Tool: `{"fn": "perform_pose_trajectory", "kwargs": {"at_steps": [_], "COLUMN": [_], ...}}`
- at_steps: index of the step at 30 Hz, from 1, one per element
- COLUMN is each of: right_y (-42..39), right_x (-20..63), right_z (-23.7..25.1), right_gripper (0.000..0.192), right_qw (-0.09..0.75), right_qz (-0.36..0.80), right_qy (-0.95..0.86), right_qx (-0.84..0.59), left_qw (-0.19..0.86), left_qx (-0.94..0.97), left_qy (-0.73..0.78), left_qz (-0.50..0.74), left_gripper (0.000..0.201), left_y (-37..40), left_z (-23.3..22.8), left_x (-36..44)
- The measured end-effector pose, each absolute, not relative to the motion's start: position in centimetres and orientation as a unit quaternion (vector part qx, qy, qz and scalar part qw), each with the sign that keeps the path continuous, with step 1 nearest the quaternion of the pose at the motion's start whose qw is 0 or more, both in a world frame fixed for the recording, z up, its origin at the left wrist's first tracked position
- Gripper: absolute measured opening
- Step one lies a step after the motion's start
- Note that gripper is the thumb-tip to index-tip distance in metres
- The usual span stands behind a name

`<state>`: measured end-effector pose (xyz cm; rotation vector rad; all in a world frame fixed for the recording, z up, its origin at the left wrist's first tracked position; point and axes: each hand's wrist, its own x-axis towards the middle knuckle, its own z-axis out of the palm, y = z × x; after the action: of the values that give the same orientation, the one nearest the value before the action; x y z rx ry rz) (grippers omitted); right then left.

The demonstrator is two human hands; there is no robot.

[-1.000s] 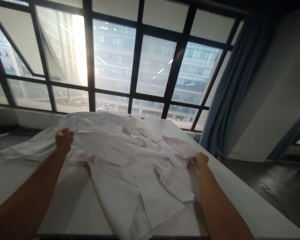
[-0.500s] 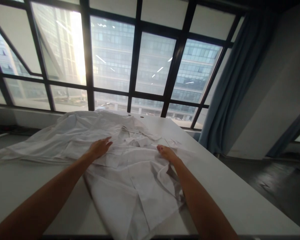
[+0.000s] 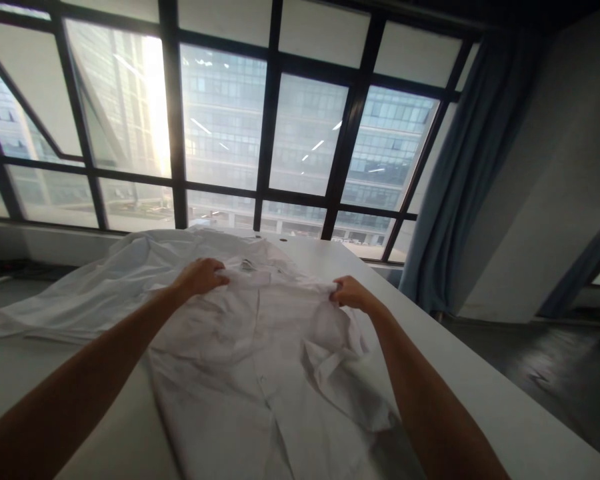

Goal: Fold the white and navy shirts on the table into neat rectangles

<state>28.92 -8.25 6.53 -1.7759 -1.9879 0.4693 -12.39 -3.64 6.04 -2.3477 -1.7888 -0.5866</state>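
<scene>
Head view: white shirt point(image 3: 260, 373) lies spread on the white table point(image 3: 480, 407), its button placket running down the middle towards the near edge. Left hand point(image 3: 203, 277) is clenched on the shirt's fabric at the upper left, near the collar area; fingers curled over a bunched fold. Right hand point(image 3: 349, 293) is clenched on the fabric at the upper right, at about the same height, pinching a gathered edge. Both forearms reach in from the bottom corners. Cloth between the two hands is pulled fairly flat; a crumpled flap lies just below the right hand. More white fabric point(image 3: 80, 300) lies spread behind and to the left of the shirt, touching it. Beyond the table: a large window with dark frames point(image 3: 267, 127), and a blue curtain point(image 3: 460, 173) at its right.
</scene>
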Motion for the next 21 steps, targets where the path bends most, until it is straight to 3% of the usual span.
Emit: {"fn": "perform_pose_trajectory", "kwargs": {"at_steps": [2, 4, 6, 8, 15, 21], "right_y": [-6.3, -4.6, -3.5, -3.4, -8.0, -11.2], "right_x": [28.9, 28.3, 27.1, 25.4, 19.5, 18.4], "right_z": [8.6, 9.8, 9.9, 8.6, 0.8, 0.1], "right_gripper": [0.017, 0.037, 0.064, 0.079, 0.042, 0.039], "right_qw": [0.291, 0.336, 0.331, 0.283, 0.167, 0.110], "right_qz": [0.082, -0.025, -0.076, -0.071, 0.052, 0.090], "right_qy": [-0.674, -0.628, -0.594, -0.587, -0.806, -0.825], "right_qx": [-0.674, -0.702, -0.729, -0.755, -0.566, -0.547], "left_qw": [0.098, 0.120, 0.126, 0.107, -0.037, -0.049], "left_qx": [-0.762, -0.750, -0.747, -0.762, -0.916, -0.915], "left_qy": [-0.581, -0.564, -0.564, -0.570, -0.387, -0.394], "left_qz": [-0.270, -0.323, -0.330, -0.290, -0.099, -0.073], "left_gripper": [0.046, 0.053, 0.065, 0.071, 0.041, 0.033], "left_y": [-1.1, 1.0, 2.0, 1.5, -6.3, -10.8], "left_z": [8.6, 10.1, 10.3, 9.2, 1.8, -0.9], "left_x": [-12.0, -10.8, -8.8, -6.6, -2.6, -4.0]}}
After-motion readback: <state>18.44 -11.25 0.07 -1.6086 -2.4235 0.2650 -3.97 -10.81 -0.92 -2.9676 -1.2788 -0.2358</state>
